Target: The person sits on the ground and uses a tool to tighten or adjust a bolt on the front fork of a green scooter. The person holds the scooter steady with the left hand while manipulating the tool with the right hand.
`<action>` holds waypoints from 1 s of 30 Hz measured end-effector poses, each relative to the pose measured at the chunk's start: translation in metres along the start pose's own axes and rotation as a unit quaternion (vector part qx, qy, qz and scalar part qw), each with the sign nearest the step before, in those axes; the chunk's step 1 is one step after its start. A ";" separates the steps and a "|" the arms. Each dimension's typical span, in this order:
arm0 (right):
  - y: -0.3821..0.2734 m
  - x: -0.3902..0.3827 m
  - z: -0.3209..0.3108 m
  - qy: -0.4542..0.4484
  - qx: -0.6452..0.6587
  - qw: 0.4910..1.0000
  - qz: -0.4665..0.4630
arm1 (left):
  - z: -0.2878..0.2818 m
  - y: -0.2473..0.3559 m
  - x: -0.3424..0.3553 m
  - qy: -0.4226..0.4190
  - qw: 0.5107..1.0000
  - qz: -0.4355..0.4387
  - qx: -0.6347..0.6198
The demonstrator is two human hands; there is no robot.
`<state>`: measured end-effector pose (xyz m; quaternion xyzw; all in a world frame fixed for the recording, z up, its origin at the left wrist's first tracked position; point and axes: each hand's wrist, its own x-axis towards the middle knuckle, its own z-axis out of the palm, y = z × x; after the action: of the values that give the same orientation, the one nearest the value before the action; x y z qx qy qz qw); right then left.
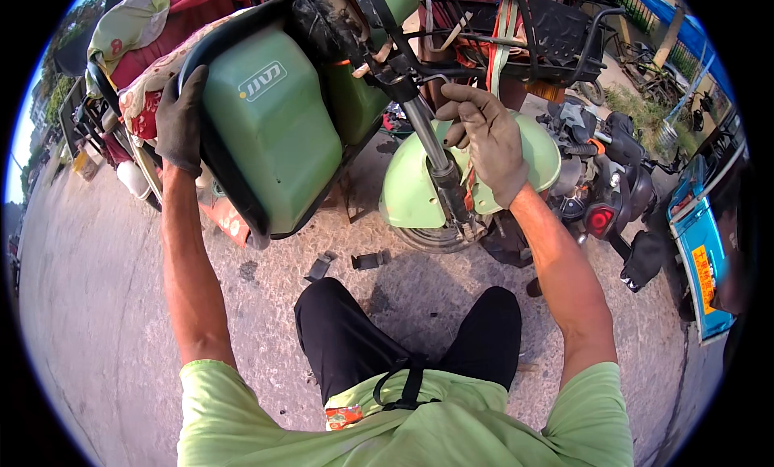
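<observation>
In a dark work glove, my left hand (179, 124) grips the black rim (235, 191) of a green body panel (270, 136) on a three-wheeler. The panel stands tilted in front of me. Over the light-green front mudguard (413, 191), my right hand (489, 144), also gloved, is raised with its fingers apart and partly bent. It is beside the metal front fork (422, 128), and I see nothing in it. Whether its fingers touch the fork I cannot tell. Below the mudguard, part of the front wheel (439, 239) shows.
Two small black pieces (369, 260) lie on the concrete (266, 306) before my knees. A black metal basket (564, 43) with red straps sits above the fork. At the right stand a dark motorcycle (605, 177) and a blue vehicle panel (700, 249). Patterned cloth (145, 96) covers part of the three-wheeler.
</observation>
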<state>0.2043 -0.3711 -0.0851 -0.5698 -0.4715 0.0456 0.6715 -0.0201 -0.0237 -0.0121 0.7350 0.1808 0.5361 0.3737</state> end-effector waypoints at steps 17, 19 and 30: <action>-0.032 0.023 -0.032 -0.157 -0.319 0.916 0.185 | -0.002 -0.004 -0.002 0.006 1.000 -0.018 -0.024; -0.013 0.020 -0.037 -0.149 -0.426 0.886 0.105 | 0.000 0.000 -0.004 0.010 0.999 -0.047 -0.025; 0.040 0.079 -0.038 -0.158 -0.607 0.772 0.107 | 0.007 0.010 -0.007 0.011 0.998 -0.052 -0.040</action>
<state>0.2930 -0.3368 -0.0681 -0.8902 -0.4370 -0.0893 0.0928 -0.0176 -0.0378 -0.0104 0.7034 0.2013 0.5306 0.4280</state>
